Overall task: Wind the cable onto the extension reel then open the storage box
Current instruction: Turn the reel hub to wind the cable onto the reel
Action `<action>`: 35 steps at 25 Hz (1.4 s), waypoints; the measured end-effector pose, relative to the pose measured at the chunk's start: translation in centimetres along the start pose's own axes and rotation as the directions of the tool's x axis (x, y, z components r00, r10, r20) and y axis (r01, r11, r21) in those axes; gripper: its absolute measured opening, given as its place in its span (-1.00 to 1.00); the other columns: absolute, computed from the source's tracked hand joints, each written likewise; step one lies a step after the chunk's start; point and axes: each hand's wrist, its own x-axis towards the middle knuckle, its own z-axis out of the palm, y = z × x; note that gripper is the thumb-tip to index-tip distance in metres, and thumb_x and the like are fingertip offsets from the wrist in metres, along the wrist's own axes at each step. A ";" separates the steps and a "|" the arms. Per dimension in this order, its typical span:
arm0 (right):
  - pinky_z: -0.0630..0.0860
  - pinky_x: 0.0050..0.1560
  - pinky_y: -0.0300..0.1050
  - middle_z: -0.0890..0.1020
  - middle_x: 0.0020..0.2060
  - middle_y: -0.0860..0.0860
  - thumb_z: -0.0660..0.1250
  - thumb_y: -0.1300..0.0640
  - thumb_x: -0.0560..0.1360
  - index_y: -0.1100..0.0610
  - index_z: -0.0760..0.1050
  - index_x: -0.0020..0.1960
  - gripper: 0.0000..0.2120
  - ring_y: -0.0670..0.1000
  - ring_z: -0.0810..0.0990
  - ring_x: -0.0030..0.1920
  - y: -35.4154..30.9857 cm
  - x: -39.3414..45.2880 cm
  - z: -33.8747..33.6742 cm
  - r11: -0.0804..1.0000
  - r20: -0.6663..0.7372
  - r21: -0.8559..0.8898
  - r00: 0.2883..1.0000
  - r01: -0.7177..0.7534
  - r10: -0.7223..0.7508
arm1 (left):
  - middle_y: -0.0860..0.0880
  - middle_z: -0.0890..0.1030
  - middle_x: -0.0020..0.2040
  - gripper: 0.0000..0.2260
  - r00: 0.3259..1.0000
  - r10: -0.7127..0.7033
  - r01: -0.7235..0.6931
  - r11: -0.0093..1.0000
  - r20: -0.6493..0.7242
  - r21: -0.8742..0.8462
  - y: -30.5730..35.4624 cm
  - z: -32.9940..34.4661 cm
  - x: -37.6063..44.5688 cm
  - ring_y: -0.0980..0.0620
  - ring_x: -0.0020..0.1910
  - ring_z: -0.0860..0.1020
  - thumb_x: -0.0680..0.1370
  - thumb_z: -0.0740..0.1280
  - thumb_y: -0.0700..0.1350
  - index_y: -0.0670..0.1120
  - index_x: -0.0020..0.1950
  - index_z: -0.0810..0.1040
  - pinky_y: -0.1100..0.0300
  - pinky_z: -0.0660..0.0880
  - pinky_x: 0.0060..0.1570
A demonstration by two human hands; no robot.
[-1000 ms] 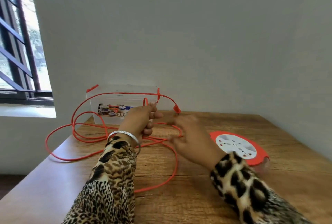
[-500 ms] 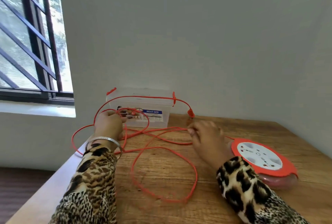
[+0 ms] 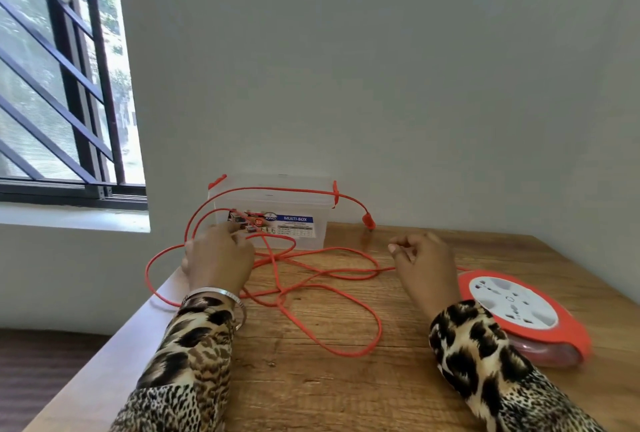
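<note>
My left hand grips loops of the orange cable, which sprawls tangled across the wooden table and over the clear storage box; my right hand hovers loosely curled, holding nothing, beside the orange extension reel. I judge the loops need untangling before winding, feeding cable steadily toward the reel. The table stands against a plain wall beside a barred window.

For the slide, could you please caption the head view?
Left hand holds loose orange cable; reel right, closed box behind.
</note>
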 end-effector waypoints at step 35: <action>0.24 0.34 0.16 0.30 0.37 0.16 0.33 -0.02 0.45 0.04 0.29 0.38 -0.47 0.23 0.24 0.37 6.1 -0.8 -9.2 0.865 -0.013 -0.015 0.866 -0.501 0.501 | -0.10 0.61 0.04 -0.70 0.746 0.176 0.261 0.810 0.642 -0.525 13.6 10.8 -15.2 -0.10 -0.14 0.65 0.47 0.40 -0.02 0.00 0.13 0.40 0.01 0.65 -0.19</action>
